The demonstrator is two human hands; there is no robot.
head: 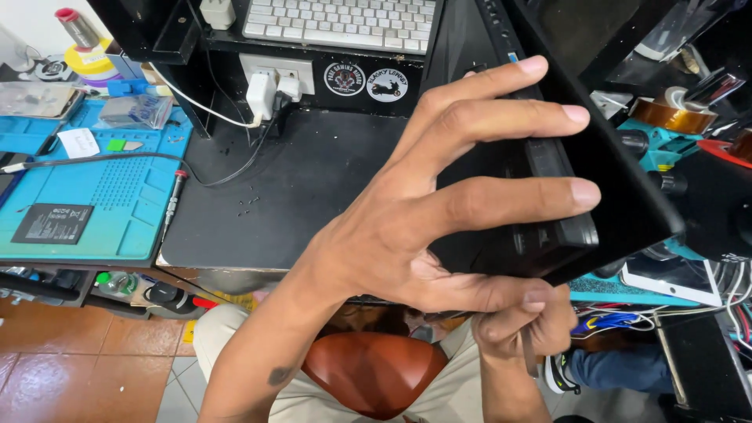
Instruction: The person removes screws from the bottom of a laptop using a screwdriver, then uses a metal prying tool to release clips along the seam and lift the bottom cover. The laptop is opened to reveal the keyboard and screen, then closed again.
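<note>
Up front, over the near edge of the black desk mat (290,196), a black laptop (619,180) is held tilted on edge, and a good chunk of it is cut off by the top of the frame. The left hand (439,204) is spread wide across its underside, three fingers and a thumb being counted; the rest of the grip is hidden behind the palm. The right hand (521,317) is curled closed at the laptop's lower corner, partly masked by the left thumb, so what exactly gets pinched there can't be told.

One white keyboard (341,22) is seen at the far edge of the desk, its top cropped. Two white plugs (270,90) are stuck in the socket strip just under it, with two round stickers (365,81) beside them. One blue repair mat (86,188) is laid at the left edge, with one flat black battery (51,223) on its near corner. One roll of amber tape (670,116) is glimpsed at the right edge, half hidden by the laptop. One white tablet (672,278) is peeking out below the laptop. Tiny screws on the black mat are too small to count.
</note>
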